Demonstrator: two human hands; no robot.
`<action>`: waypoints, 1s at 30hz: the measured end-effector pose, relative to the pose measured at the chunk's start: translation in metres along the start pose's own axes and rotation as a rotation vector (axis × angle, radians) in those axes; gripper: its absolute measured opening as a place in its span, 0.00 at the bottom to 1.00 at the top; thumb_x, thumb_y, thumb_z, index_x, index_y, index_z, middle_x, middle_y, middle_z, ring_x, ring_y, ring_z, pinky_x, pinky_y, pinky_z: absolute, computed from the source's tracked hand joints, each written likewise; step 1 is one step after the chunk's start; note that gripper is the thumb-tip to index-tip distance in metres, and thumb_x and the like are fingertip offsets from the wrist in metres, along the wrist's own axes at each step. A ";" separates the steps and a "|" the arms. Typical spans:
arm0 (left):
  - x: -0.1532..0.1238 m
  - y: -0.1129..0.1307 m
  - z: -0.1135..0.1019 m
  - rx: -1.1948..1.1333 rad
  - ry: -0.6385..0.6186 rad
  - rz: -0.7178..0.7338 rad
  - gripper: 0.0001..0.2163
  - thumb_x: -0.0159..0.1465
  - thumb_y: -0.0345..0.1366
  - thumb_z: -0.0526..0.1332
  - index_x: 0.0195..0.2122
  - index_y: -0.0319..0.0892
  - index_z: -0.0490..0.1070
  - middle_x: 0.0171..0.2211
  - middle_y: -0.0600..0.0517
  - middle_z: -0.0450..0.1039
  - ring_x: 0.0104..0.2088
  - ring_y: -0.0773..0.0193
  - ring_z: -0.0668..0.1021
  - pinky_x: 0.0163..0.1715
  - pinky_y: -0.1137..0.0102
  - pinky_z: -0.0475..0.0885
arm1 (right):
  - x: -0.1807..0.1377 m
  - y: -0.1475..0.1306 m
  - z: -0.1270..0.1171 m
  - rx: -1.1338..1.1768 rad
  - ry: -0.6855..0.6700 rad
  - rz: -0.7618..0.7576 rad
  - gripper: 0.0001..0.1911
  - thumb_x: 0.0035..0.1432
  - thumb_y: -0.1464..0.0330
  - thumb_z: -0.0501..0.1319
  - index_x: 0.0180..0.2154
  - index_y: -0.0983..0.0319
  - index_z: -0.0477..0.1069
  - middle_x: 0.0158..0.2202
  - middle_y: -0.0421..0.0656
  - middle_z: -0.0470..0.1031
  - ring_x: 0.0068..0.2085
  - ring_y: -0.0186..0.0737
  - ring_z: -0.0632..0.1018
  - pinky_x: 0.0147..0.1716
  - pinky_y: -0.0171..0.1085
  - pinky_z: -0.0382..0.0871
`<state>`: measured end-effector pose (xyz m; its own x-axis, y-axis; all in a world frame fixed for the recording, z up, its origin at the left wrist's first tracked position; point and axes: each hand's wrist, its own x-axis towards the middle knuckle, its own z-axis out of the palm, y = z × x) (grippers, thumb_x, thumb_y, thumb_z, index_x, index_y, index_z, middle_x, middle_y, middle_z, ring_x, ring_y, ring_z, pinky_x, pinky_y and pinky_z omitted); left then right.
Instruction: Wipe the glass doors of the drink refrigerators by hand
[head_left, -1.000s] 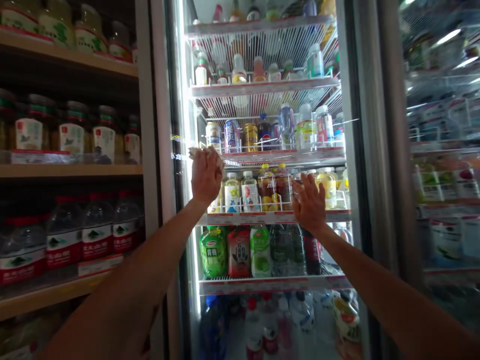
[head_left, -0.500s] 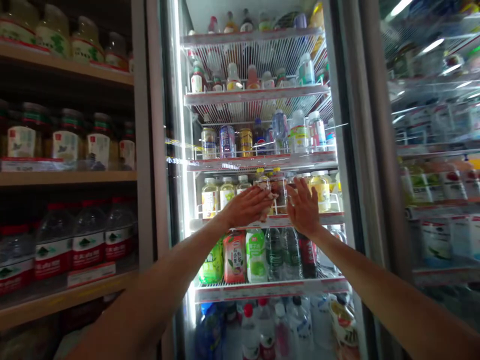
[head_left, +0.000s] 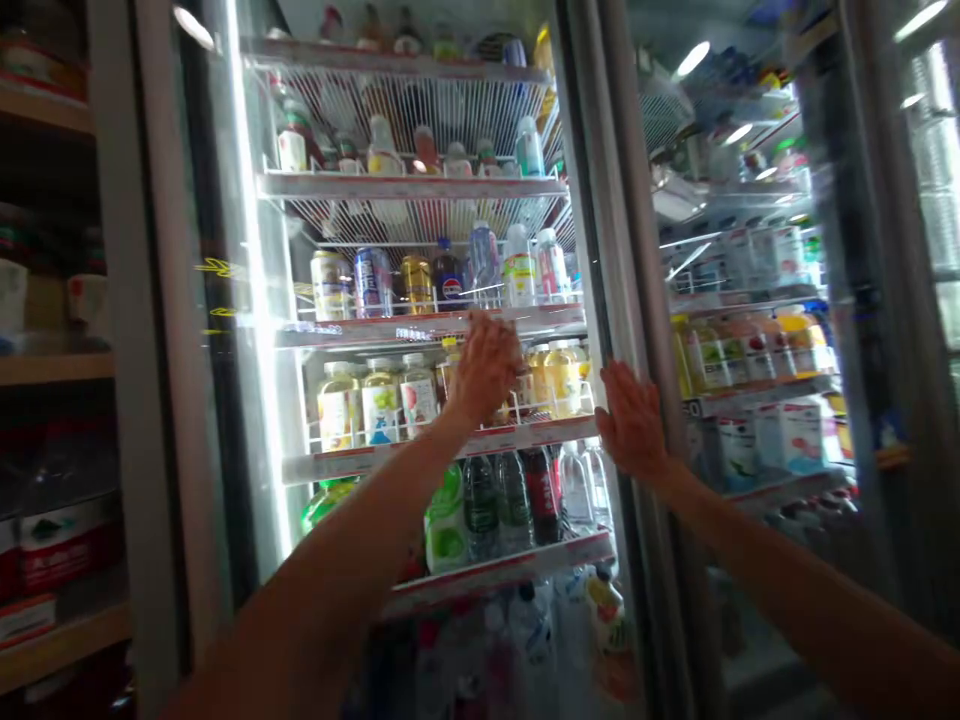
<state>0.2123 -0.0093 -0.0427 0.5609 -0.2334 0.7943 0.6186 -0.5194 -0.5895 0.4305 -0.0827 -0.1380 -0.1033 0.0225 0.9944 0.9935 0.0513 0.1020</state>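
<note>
My left hand (head_left: pixel 486 368) is raised in front of the glass-fronted drinks fridge, at the height of the shelf with yellow juice bottles (head_left: pixel 562 378). Its fingers are bent and slightly blurred, pressed over what looks like a pale crumpled cloth, mostly hidden beneath them. The hand covers some of the bottles behind it. Farther right, my right hand (head_left: pixel 631 422) is flat with its fingers stretched, against the metal door frame (head_left: pixel 626 250) at the fridge's right side. Nothing shows in it.
Cans (head_left: pixel 373 282) and bottles fill the shelves above; a cola bottle (head_left: pixel 541 495) and green-labelled bottles stand below. A lit strip (head_left: pixel 251 230) runs down the fridge's left side. A second fridge (head_left: pixel 780 400) stands right, and wooden shelves (head_left: pixel 56 368) stand left.
The view has swung right. My left hand has moved up the glass, and my right hand has shifted right from the glass to the door frame. The hands are now farther apart.
</note>
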 end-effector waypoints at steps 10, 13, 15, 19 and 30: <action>0.012 0.077 0.038 -0.073 -0.104 0.269 0.19 0.64 0.37 0.52 0.54 0.34 0.61 0.56 0.40 0.63 0.61 0.51 0.60 0.60 0.55 0.57 | -0.012 0.026 -0.020 -0.045 0.038 0.051 0.30 0.61 0.66 0.45 0.63 0.60 0.44 0.62 0.50 0.56 0.63 0.46 0.57 0.59 0.51 0.51; -0.004 0.065 0.028 -0.157 -0.206 0.612 0.18 0.63 0.38 0.53 0.53 0.36 0.62 0.55 0.44 0.66 0.60 0.57 0.63 0.61 0.62 0.55 | -0.015 0.019 -0.015 -0.031 0.013 0.056 0.30 0.61 0.65 0.46 0.63 0.60 0.44 0.62 0.50 0.56 0.63 0.46 0.58 0.59 0.51 0.50; -0.011 0.040 0.015 -0.128 -0.179 0.520 0.19 0.64 0.39 0.53 0.54 0.36 0.62 0.54 0.44 0.66 0.60 0.57 0.62 0.62 0.61 0.54 | -0.016 0.008 -0.008 -0.010 0.003 0.050 0.29 0.61 0.65 0.46 0.63 0.60 0.44 0.62 0.51 0.57 0.62 0.46 0.58 0.59 0.51 0.50; -0.034 -0.013 -0.018 0.027 -0.027 0.021 0.20 0.65 0.38 0.50 0.57 0.37 0.57 0.59 0.40 0.58 0.63 0.52 0.54 0.60 0.52 0.54 | -0.010 -0.028 0.006 0.061 -0.012 -0.011 0.29 0.62 0.65 0.45 0.64 0.59 0.42 0.62 0.49 0.56 0.64 0.44 0.56 0.60 0.50 0.49; -0.123 -0.061 -0.085 0.079 -0.092 0.166 0.19 0.64 0.36 0.53 0.56 0.39 0.60 0.59 0.42 0.60 0.64 0.53 0.53 0.59 0.55 0.58 | 0.031 -0.146 0.046 0.191 -0.028 -0.107 0.29 0.61 0.66 0.45 0.63 0.60 0.46 0.64 0.47 0.53 0.65 0.42 0.50 0.61 0.51 0.44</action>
<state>0.0586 -0.0187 -0.0916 0.7048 -0.2324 0.6702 0.5524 -0.4130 -0.7241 0.2804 -0.0437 -0.1233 -0.2118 0.0345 0.9767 0.9497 0.2433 0.1973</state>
